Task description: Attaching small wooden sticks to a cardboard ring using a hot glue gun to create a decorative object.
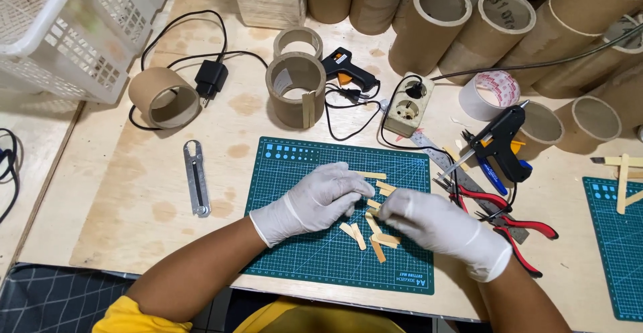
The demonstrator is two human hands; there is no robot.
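Observation:
Both hands wear white gloves and meet over a green cutting mat (301,252). My left hand (315,199) has its fingers curled, the tips touching a small wooden strip at the mat's middle. My right hand (435,226) pinches the same small wooden strip (373,205) from the other side. Several short wooden strips (370,236) lie scattered on the mat below and between the hands, with more strips (375,175) just above them.
A metal utility knife (196,185) lies left of the mat. Red-handled pliers (509,222), a black glue gun (499,142), a ruler, a power strip (407,108) and tape (492,95) sit to the right. Cardboard rings (295,88) and tall tubes (435,21) stand behind; a white basket (80,31) at far left.

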